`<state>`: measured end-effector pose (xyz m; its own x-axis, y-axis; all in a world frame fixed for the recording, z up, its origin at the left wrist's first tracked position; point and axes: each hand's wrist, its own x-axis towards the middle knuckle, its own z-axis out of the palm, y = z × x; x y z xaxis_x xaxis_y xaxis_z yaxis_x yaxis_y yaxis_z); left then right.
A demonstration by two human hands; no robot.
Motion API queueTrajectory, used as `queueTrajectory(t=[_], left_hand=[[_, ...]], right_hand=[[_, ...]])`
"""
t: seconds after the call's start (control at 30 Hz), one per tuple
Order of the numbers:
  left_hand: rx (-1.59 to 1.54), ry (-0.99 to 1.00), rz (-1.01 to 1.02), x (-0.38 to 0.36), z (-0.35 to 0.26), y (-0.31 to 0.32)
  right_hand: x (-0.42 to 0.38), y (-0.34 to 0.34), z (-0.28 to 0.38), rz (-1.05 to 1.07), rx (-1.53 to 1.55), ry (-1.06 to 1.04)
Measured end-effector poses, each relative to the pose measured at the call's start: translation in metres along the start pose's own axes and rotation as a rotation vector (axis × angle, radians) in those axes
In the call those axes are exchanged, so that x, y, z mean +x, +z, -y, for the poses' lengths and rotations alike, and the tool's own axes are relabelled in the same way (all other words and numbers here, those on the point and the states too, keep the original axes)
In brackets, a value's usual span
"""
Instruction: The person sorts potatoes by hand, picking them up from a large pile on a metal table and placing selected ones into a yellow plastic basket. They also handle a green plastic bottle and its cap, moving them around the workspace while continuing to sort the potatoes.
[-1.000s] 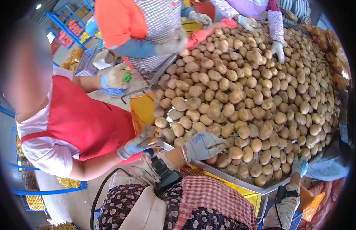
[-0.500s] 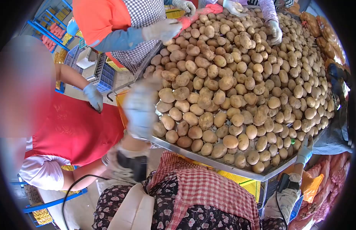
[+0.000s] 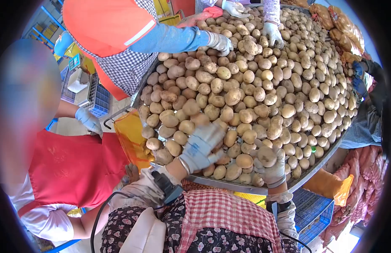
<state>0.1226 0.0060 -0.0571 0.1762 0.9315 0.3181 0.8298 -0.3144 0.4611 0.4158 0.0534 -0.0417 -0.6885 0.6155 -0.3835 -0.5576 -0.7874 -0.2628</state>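
A big heap of tan potatoes [image 3: 246, 84] fills a round metal table [image 3: 241, 188]. My left hand [image 3: 201, 145], in a pale glove, lies flat on potatoes near the front edge with its fingers spread and nothing clasped. To its right, my gloved right hand [image 3: 272, 169] grips one potato [image 3: 267, 155] just above the rim. A black device is strapped on each of my wrists.
A person in a red apron [image 3: 73, 168] stands close on my left beside an orange bag [image 3: 130, 135]. Someone in an orange vest [image 3: 115, 25] reaches a gloved hand [image 3: 219, 42] into the pile. More gloved hands work at the far side. A blue crate [image 3: 313, 211] and filled sacks [image 3: 364, 185] sit lower right.
My left hand swung up off the rim, then came down onto the potatoes. My right hand moved left from the table's edge and took hold of a potato. The view shifted toward the table.
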Motion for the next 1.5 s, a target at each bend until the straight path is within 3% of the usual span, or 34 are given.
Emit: queueTrajectory(t=[0.03,0.07,0.1,0.13,0.2,0.23,0.27,0.33,0.37,0.4,0.47,0.5,0.57,0.6,0.67,0.77,0.8,0.87,0.97,1.0,1.07,1.1,1.13,1.2,1.27,1.3,1.4,1.43,1.47,1.5], left_hand=[[-0.162,0.202,0.007,-0.004,0.0,0.003],[-0.164,0.209,0.01,0.007,0.002,-0.005],[-0.065,0.125,-0.112,0.022,0.008,-0.014],[0.034,0.042,-0.238,0.04,0.017,-0.022],[0.322,-0.263,-0.408,0.071,0.05,-0.018],[0.383,-0.303,-0.297,0.079,0.069,-0.009],[0.444,-0.342,-0.187,0.084,0.08,-0.005],[0.296,-0.191,-0.115,0.071,0.063,0.015],[0.124,-0.134,0.056,0.07,0.031,-0.011],[0.063,0.0,0.054,0.063,0.026,0.0],[-0.132,0.008,-0.003,0.068,0.02,0.006],[-0.048,-0.013,-0.107,0.082,0.031,0.003],[0.259,-0.167,-0.225,0.124,0.059,-0.006],[0.354,-0.24,-0.331,0.142,0.091,0.01],[0.32,-0.429,-0.13,0.153,0.104,0.014],[0.316,-0.353,-0.055,0.128,0.071,0.014],[0.482,-0.309,0.128,0.116,0.046,-0.001],[0.397,-0.236,0.065,0.086,0.041,0.01],[0.151,-0.092,0.118,0.061,0.04,-0.001],[0.15,-0.092,0.12,0.062,0.046,-0.006],[-0.001,-0.185,-0.044,0.074,0.056,-0.018],[0.151,-0.16,-0.209,0.084,0.057,-0.024],[0.22,-0.161,-0.218,0.093,0.069,-0.02],[0.157,-0.336,0.153,0.116,0.076,-0.019],[0.102,-0.412,0.259,0.137,0.076,-0.022],[0.045,-0.486,0.372,0.143,0.077,-0.024],[-0.027,-0.4,0.328,0.141,0.096,-0.015],[-0.027,-0.351,0.273,0.138,0.1,-0.011],[-0.049,-0.312,0.227,0.138,0.099,-0.013],[0.07,-0.311,0.193,0.137,0.095,-0.011]], right_hand=[[0.0,0.0,-0.001,-0.067,-0.309,-0.156],[0.0,-0.001,-0.002,-0.138,-0.618,-0.313],[0.01,-0.028,-0.009,-0.076,-1.291,-0.704],[0.016,-0.044,-0.014,-0.087,-1.292,-0.711],[0.025,-0.057,-0.014,-0.357,-0.832,-0.545],[0.018,-0.001,-0.002,-0.245,0.001,-0.191],[0.018,-0.001,-0.003,-0.247,-0.005,-0.197],[0.021,-0.016,-0.009,-0.468,-0.51,-0.355],[0.027,-0.055,-0.013,-0.59,-0.902,-0.529],[0.028,-0.039,-0.011,-0.589,-0.901,-0.536],[0.022,0.012,-0.01,-0.521,-0.043,-0.342],[0.02,0.017,-0.009,-0.525,-0.036,-0.352],[0.014,0.022,-0.006,-0.199,0.042,-0.264],[0.013,0.022,-0.006,-0.207,0.046,-0.275],[0.012,0.03,-0.006,-0.281,-0.062,-0.305],[0.005,0.028,-0.004,-0.333,0.047,-0.31],[0.005,0.024,-0.003,-0.299,0.138,-0.287],[0.012,0.007,-0.009,-0.187,0.135,-0.311],[0.023,0.008,-0.013,-0.445,-0.404,-0.505],[0.024,0.014,-0.014,-0.446,-0.403,-0.505],[0.028,0.066,-0.015,-0.44,0.216,-0.364],[0.027,0.062,-0.018,-0.443,0.219,-0.367],[0.026,0.055,-0.021,-0.401,0.142,-0.365],[0.019,0.041,-0.025,-0.356,0.061,-0.361],[0.012,0.031,-0.027,-0.252,0.087,-0.284],[0.013,0.037,-0.031,-0.395,0.138,-0.343],[0.017,0.032,-0.039,-0.576,0.113,-0.442],[0.013,0.036,-0.042,-0.524,0.073,-0.415],[0.012,0.043,-0.047,-0.29,0.155,-0.428],[0.012,0.018,-0.055,-0.4,-0.42,-0.574]])
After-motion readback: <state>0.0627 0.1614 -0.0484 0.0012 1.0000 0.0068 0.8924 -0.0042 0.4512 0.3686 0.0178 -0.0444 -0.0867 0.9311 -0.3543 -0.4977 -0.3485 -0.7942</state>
